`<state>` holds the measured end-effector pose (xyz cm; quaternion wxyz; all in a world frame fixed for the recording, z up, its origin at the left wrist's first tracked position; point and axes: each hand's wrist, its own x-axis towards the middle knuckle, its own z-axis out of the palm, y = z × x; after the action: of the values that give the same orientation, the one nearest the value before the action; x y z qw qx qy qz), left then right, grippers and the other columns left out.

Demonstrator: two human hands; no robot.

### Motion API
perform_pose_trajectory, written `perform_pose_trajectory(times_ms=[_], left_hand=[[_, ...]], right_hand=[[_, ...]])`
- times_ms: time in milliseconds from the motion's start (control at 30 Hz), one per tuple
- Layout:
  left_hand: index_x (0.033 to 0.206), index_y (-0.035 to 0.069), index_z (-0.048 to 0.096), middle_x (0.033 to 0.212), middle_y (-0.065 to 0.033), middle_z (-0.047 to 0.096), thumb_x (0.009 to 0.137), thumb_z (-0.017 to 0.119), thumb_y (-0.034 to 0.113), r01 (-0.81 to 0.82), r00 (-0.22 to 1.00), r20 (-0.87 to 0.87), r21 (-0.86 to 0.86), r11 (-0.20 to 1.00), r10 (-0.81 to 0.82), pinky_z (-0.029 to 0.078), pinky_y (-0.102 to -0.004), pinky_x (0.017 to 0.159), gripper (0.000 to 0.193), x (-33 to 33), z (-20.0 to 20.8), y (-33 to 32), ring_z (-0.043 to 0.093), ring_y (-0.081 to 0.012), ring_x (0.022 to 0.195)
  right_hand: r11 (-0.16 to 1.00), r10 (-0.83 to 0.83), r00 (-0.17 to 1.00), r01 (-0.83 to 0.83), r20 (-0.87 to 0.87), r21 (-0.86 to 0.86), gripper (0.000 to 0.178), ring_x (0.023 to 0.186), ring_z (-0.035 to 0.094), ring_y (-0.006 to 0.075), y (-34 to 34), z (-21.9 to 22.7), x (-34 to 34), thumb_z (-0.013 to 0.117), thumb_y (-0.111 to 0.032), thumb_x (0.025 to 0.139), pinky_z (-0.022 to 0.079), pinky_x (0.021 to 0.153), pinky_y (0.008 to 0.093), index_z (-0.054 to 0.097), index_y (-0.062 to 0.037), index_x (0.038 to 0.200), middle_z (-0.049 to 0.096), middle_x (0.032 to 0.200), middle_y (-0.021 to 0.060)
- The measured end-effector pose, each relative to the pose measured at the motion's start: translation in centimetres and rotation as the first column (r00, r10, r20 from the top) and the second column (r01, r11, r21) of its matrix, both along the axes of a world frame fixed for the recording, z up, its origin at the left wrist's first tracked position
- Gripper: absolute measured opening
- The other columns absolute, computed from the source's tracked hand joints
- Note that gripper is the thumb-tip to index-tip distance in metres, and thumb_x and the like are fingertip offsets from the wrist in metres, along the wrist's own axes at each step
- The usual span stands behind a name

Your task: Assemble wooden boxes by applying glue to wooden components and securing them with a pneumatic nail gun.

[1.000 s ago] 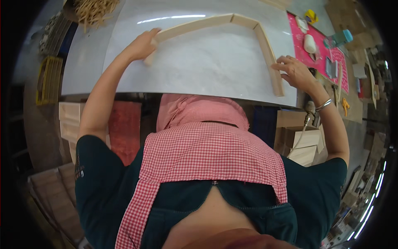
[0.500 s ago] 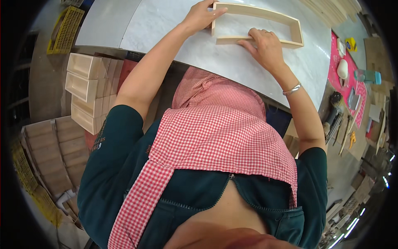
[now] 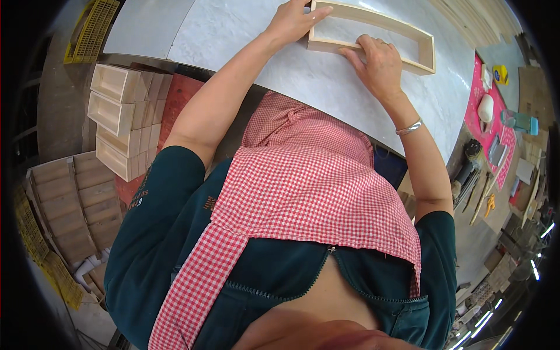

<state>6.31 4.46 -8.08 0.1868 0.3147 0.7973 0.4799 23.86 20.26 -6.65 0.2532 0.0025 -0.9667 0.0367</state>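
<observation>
A pale wooden rectangular frame [image 3: 427,53] lies on the light marbled tabletop [image 3: 233,35], with the tabletop showing through its middle. My left hand [image 3: 291,22] grips its left end, thumb over the top edge; the other fingers are partly hidden behind that end. Along the near side, my right hand [image 3: 379,69] is closed, with the fingers bent over the top edge into the frame and the thumb against the outer face. At the left corner, the near side meets the left end piece.
Stacked wooden boxes [image 3: 111,114] stand left of the table, below a yellow plastic crate [image 3: 92,32]. Long wood strips [image 3: 478,20] lie at the far right. Beyond the table's right edge are a pink-red cloth [image 3: 472,96], a white rounded object [image 3: 485,108] and a bluish clear container [image 3: 519,122].
The frame and both hands appear slightly further right and lower in view, as does the scene at right. The near side's left end, earlier offset from the left end piece, now meets it.
</observation>
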Motion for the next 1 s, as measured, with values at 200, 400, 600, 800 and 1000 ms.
perform_pose_trajectory(times_ms=[200, 400, 600, 800, 1000], left_hand=[[0.149, 0.0, 0.033, 0.118, -0.0194, 0.06, 0.087, 0.077, 0.014, 0.238, 0.937, 0.23, 0.135, 0.962, -0.264, 0.052, -0.0304, 0.075, 0.078, 0.5, -1.4, -3.1, 0.062, -0.0225, 0.092], [0.161, 0.002, 0.007, 0.12, -0.0169, 0.054, 0.078, 0.082, 0.005, 0.324, 0.943, 0.073, 0.036, 0.945, -0.326, 0.051, -0.0279, 0.074, 0.113, 0.8, -0.7, -3.3, 0.057, -0.0205, 0.089], [0.161, 0.001, 0.01, 0.115, -0.0155, 0.054, 0.076, 0.08, 0.005, 0.318, 0.944, 0.059, 0.101, 0.943, -0.325, 0.05, -0.0265, 0.072, 0.11, 0.7, -1.0, -3.5, 0.055, -0.0192, 0.084], [0.16, -0.001, 0.01, 0.125, -0.0204, 0.054, 0.074, 0.077, 0.005, 0.335, 0.942, 0.024, 0.037, 0.942, -0.336, 0.052, -0.0301, 0.08, 0.109, 0.8, -0.8, -3.4, 0.06, -0.0236, 0.093], [0.157, -0.004, 0.016, 0.13, -0.025, 0.056, 0.073, 0.077, 0.008, 0.278, 0.951, -0.156, 0.062, 0.958, -0.266, 0.053, -0.035, 0.089, 0.104, 1.1, -2.1, -3.0, 0.064, -0.0289, 0.104]], right_hand=[[1.0, 0.007, 1.0, -0.007, -0.021, 0.014, 0.029, 0.064, 0.064, 0.0163, 0.0, 0.1, 0.0, 0.075, -0.038, 0.088, 0.046, 0.067, 0.028, 0.061, -0.0125, 0.085, 0.068, 0.068, 0.0002], [0.999, -0.036, 0.998, 0.038, 0.059, -0.032, 0.032, 0.07, 0.064, 0.0177, 0.0, -0.3, 0.1, 0.076, -0.04, 0.085, 0.045, 0.072, 0.03, 0.061, -0.0127, 0.086, 0.068, 0.076, 0.0011], [0.995, 0.097, 0.969, -0.102, -0.226, -0.009, 0.033, 0.076, 0.06, 0.0201, -2.6, -0.8, -1.7, 0.078, -0.041, 0.081, 0.041, 0.077, 0.0339, 0.061, -0.0129, 0.085, 0.065, 0.081, 0.0018], [0.986, -0.085, 0.966, 0.046, -0.246, -0.162, 0.031, 0.075, 0.053, 0.0211, -6.9, -2.1, -4.1, 0.078, -0.039, 0.078, 0.037, 0.077, 0.0356, 0.061, -0.013, 0.082, 0.058, 0.081, 0.0019], [0.985, -0.147, 0.964, 0.123, -0.22, -0.123, 0.028, 0.074, 0.051, 0.0189, -7.2, -2.2, -4.6, 0.078, -0.036, 0.078, 0.035, 0.075, 0.0338, 0.063, -0.0136, 0.085, 0.056, 0.08, 0.0004]])
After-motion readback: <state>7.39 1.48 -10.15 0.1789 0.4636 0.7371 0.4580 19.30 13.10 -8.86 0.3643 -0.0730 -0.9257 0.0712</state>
